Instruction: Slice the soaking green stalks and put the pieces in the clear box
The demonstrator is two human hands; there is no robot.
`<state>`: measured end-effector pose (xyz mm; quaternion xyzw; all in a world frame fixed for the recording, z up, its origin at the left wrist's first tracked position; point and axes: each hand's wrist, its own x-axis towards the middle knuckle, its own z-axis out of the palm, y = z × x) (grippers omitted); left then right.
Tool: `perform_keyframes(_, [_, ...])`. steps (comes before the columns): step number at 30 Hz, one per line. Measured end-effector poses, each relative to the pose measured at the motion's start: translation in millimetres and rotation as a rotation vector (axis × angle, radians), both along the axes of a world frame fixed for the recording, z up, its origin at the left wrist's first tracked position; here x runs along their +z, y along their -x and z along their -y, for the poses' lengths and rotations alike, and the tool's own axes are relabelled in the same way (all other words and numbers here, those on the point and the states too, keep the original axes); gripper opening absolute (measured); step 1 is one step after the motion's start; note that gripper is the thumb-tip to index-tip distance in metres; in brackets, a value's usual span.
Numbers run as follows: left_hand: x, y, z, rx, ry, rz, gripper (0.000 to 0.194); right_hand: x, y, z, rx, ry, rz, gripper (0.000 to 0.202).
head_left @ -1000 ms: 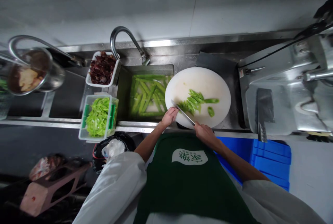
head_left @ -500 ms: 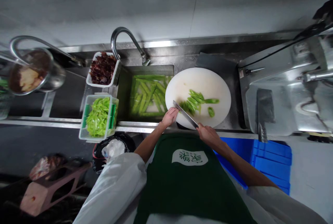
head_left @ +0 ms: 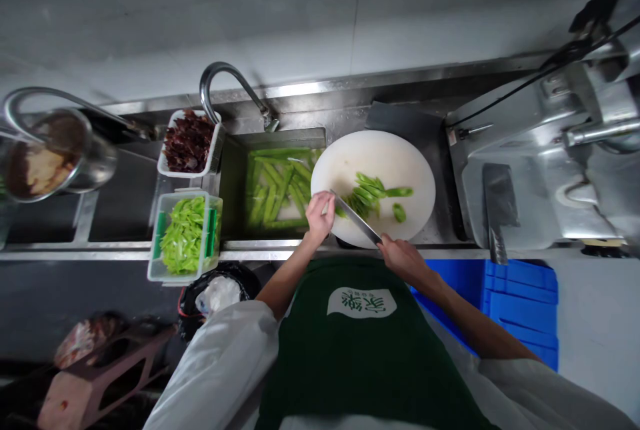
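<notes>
My right hand (head_left: 401,258) is wrapped round the handle of a knife (head_left: 357,220), whose blade slants up and left over the front of a white oval cutting board (head_left: 415,163). By the blade's tip, at the board's left edge, my left hand (head_left: 321,215) has its fingers bent together; what they hold, if anything, is hidden. Sliced green pieces (head_left: 369,191) lie heaped behind the blade, with one separate piece (head_left: 399,212) to their right. Long green stalks (head_left: 280,190) lie in water in the sink to the left of the board.
A clear container of sliced greens (head_left: 184,237) stands at the sink's left, below a white tub of dark red pieces (head_left: 189,142). A faucet (head_left: 235,73) arches behind. A cleaver (head_left: 500,197) lies at the right. Blue crates (head_left: 520,303) stand below the counter.
My left hand has moved slightly up and left, its fingers lifted towards the blade's tip. The knife stays nearly in place in my right hand. The whole view has shifted a little.
</notes>
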<state>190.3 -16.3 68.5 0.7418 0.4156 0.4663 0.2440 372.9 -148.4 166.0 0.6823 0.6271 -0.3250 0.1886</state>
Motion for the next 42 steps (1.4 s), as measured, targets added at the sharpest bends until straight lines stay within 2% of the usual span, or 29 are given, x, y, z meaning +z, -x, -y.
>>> perform_keyframes(2, [20.4, -37, -15, -0.03, 0.033, 0.017, 0.018, -1.0, 1, 6, 0.038, 0.012, -0.035, 0.031])
perform_keyframes(4, [27.6, -84, -24, -0.25, 0.097, -0.082, 0.016, -6.0, 6, 11, 0.066, 0.017, -0.063, 0.03])
perform_keyframes(6, [22.2, -133, -25, -0.462, 0.172, -0.265, 0.014, -12.5, 13, 12, 0.076, 0.004, -0.077, 0.03])
perform_keyframes(7, [16.8, -154, -22, -0.509, 0.214, -0.377, 0.016, -15.8, 16, 13, 0.075, -0.006, -0.074, 0.03])
perform_keyframes(10, [2.8, -195, -13, -0.515, 0.28, -0.607, 0.023, -24.0, 20, 13, 0.046, -0.025, -0.052, 0.029])
perform_keyframes(12, [4.0, -202, -10, -0.513, 0.265, -0.633, 0.028, -27.9, 20, 13, 0.004, -0.036, -0.044, 0.028])
perform_keyframes(15, [22.5, -184, -10, -0.471, 0.219, -0.511, 0.039, -32.3, 13, 15, -0.095, -0.045, -0.045, 0.029])
perform_keyframes(17, [35.7, -157, -15, -0.359, 0.197, -0.356, 0.048, -34.4, 6, 16, -0.169, -0.048, -0.05, 0.029])
perform_keyframes(19, [39.6, -120, -20, -0.209, 0.217, -0.205, 0.05, -35.5, -1, 16, -0.239, -0.051, -0.053, 0.029])
perform_keyframes(21, [30.5, -79, -25, -0.058, 0.312, -0.098, 0.046, -35.4, -7, 16, -0.285, -0.052, -0.051, 0.029])
perform_keyframes(23, [11.8, -43, -25, 0.095, 0.479, -0.014, 0.042, -34.2, -10, 14, -0.3, -0.049, -0.036, 0.029])
perform_keyframes(26, [-17.9, -10, -15, 0.239, 0.758, 0.099, 0.034, -31.1, -9, 13, -0.277, -0.044, -0.005, 0.03])
perform_keyframes(29, [-34.2, -5, 6, 0.23, 0.909, 0.133, 0.037, -27.5, -5, 15, -0.212, -0.042, 0.017, 0.031])
perform_keyframes(33, [-38.7, -13, 35, 0.123, 0.951, 0.088, 0.031, -24.7, 2, 17, -0.105, -0.03, 0.022, 0.031])
perform_keyframes(36, [-39.5, -12, 47, 0.132, 0.691, -0.046, 0.018, -23.8, 5, 15, -0.056, -0.014, 0.034, 0.032])
perform_keyframes(38, [-40.9, -10, 48, 0.065, 0.478, -0.119, 0.013, -22.3, 4, 15, -0.034, -0.007, 0.045, 0.032])
perform_keyframes(40, [-42.9, -8, 47, -0.037, 0.355, -0.167, 0.019, -19.0, 2, 16, -0.008, -0.002, 0.056, 0.031])
perform_keyframes(42, [-45.4, -8, 45, -0.098, 0.299, -0.23, 0.024, -14.4, 0, 19, 0.018, 0.003, 0.065, 0.03])
